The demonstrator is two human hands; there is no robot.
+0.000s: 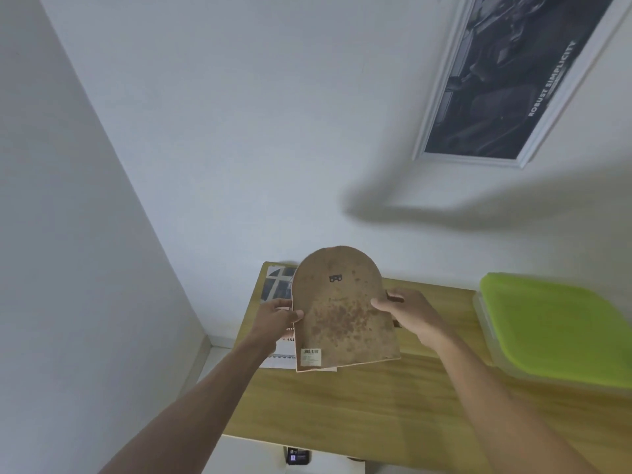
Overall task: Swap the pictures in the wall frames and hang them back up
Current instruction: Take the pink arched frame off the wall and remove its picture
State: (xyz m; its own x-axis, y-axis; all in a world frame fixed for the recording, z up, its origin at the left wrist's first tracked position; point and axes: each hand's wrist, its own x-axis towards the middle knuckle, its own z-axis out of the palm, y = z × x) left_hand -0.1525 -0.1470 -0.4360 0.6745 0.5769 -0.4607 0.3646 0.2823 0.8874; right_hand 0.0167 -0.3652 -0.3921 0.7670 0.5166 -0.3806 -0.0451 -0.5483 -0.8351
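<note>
The arched frame [343, 309] is hanging back-side up over the table [359, 398], the left hand [278, 318] and right hand [407, 311] each pinching a side edge; such thin grips are risking a slip onto the print [277, 285] lying beneath

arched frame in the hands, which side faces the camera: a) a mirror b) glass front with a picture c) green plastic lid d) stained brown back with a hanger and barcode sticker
d: the arched frame, gripped at its edges by the left hand and right hand, shows a stained brown backboard with a small metal hanger and a barcode sticker.
</note>
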